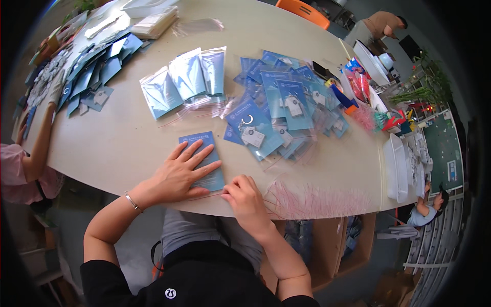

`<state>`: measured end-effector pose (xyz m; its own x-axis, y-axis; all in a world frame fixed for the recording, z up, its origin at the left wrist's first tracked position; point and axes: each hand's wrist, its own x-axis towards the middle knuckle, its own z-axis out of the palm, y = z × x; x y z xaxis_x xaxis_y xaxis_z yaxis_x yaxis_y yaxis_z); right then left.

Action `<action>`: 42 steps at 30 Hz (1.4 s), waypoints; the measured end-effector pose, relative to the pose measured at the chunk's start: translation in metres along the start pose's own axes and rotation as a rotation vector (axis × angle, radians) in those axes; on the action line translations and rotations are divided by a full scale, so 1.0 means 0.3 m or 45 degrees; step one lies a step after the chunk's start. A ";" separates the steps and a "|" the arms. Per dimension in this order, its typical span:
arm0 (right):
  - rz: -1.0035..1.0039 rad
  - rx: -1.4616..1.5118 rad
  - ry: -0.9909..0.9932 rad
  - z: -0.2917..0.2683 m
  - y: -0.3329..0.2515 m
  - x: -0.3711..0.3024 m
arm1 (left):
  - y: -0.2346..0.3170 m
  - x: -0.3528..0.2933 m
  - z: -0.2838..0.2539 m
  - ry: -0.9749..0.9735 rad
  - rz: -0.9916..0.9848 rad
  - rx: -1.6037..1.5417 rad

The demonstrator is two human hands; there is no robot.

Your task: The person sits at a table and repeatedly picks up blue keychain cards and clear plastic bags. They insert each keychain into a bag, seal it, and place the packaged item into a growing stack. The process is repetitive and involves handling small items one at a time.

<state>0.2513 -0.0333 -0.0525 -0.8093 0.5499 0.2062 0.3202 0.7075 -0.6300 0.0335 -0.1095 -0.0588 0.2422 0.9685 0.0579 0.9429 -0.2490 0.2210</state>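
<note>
Card [214, 179]: blue, flat on the table [102, 153].
Left hand [179, 173]: spread wide on top.
Right hand [244, 199]: curled, pinched near card's corner; can't tell if it holds anything.

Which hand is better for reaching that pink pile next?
Probably the right hand: it's nearer the pink pile, while the left hand lies spread over a blue packet.

Three shiny packet stacks [188, 77], three co-workers [379, 26], one bracelet [133, 202]
</note>
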 end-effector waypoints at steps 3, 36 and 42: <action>-0.035 -0.043 0.003 0.012 -0.005 0.002 | 0.005 -0.004 -0.011 -0.047 -0.030 -0.057; 1.075 -0.630 1.016 -0.730 0.678 -0.853 | 0.075 0.051 -0.033 -0.090 -0.143 -0.059; 1.192 -0.958 0.727 -0.681 0.672 -0.799 | 0.078 0.045 -0.041 -0.103 -0.149 -0.040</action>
<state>0.6104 0.0681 -0.0761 0.1238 0.9376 0.3251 0.9816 -0.0676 -0.1787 0.0560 -0.1022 -0.0408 0.1497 0.9876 -0.0481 0.9586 -0.1330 0.2518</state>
